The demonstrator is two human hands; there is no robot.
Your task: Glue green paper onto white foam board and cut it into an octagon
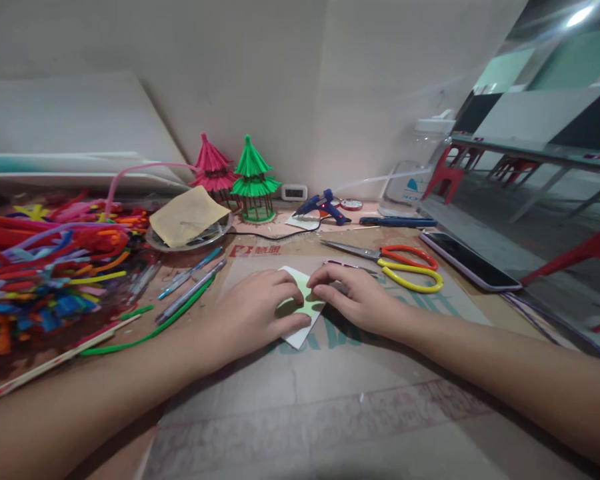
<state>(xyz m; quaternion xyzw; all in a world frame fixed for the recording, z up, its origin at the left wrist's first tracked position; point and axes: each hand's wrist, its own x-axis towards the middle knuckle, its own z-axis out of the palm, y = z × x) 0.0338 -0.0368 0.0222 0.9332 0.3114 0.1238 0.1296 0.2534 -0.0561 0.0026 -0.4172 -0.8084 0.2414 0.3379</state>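
Covering parts of a small card (pixel 311 308) with the left hand (pixel 266 303) and the right hand (pixel 360 297), directly beneath the grip on a printed board (pixel 300 393). Possibly risking a slip or twist, by pressing unevenly from the two sides; perhaps risking a scuff, too, by dragging a fingertip over the coloured middle. Showing white corners above and below the fingers, with a pale yellow-green patch between, and sitting cornerwise like a diamond. Spreading the left thumb apart from its fingers, with a wide gap between; holding the right thumb and forefinger nearly together at the card's right edge, leaving pinching or mere touching impossible to tell. Having scissors (pixel 384 258) just beyond the right hand, perhaps inviting a knock by reaching outward carelessly. Having pens (pixel 191 292) beside the left hand, and facing a blue glue gun (pixel 325 205) plus a green tower (pixel 253 170) farther beyond the grip.
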